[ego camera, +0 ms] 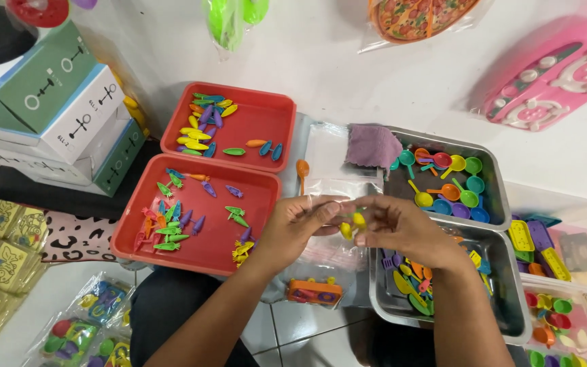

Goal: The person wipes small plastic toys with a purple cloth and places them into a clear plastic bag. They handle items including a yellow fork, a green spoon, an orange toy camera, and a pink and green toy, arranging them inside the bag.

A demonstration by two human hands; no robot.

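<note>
Between the trays, we pinch small yellow toy pieces [352, 224] with our right hand [402, 228], while our left hand [297, 224] grips a clear plastic bag [331, 183]. 2 red trays [266, 197] hold toy carrots and fish; 2 grey trays [497, 197] hold coloured spoons and utensils.

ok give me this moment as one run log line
left hand: holds clear bag | right hand: pinches small yellow toy pieces at bag mouth | nearby: red trays, grey bins of toy pieces
</note>
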